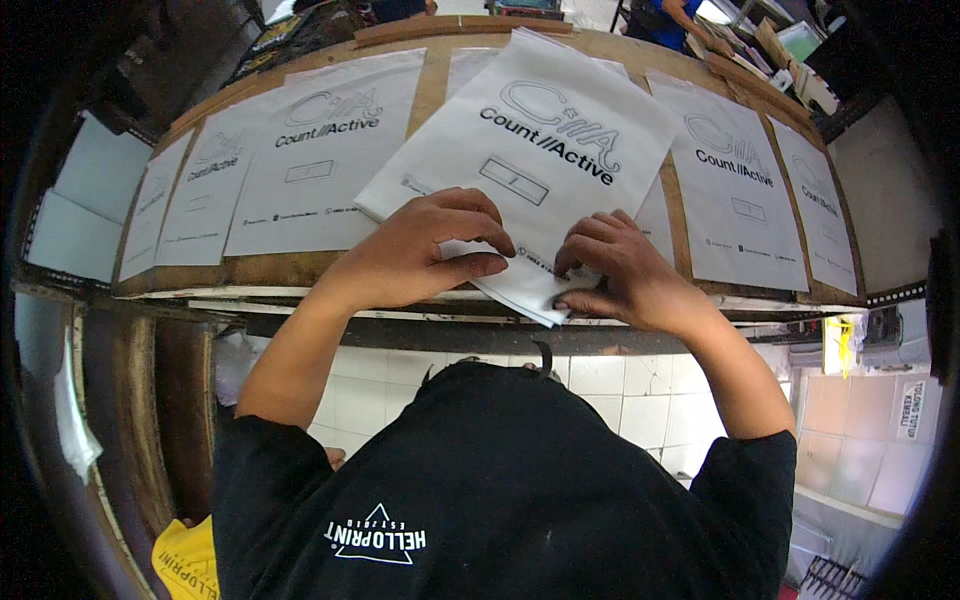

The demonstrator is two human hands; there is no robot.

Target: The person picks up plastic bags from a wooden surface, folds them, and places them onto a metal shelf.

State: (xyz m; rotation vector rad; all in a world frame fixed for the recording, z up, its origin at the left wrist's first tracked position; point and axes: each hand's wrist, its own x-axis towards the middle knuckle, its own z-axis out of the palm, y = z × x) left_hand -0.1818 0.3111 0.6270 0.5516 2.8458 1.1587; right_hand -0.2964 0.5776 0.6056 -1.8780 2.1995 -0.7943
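A stack of thin white sheets (520, 130), printed in black with outlined lettering and a small box, lies tilted across the middle of the board, its near corner reaching past the front edge. My left hand (420, 245) grips the stack's near left edge, fingers curled and thumb close to the index fingertip. At the near right corner, my right hand (625, 270) has its thumb and bent fingers closed on the sheets. Several layers show at that corner. The palms and part of the lower print are hidden by my fingers.
Matching printed sheets lie flat in a row on the brown board (290, 268): a wide one (330, 150) on the left, another (740, 190) on the right. A wooden strip (460, 28) runs along the far edge. Another person's arm (700, 25) shows at the far right.
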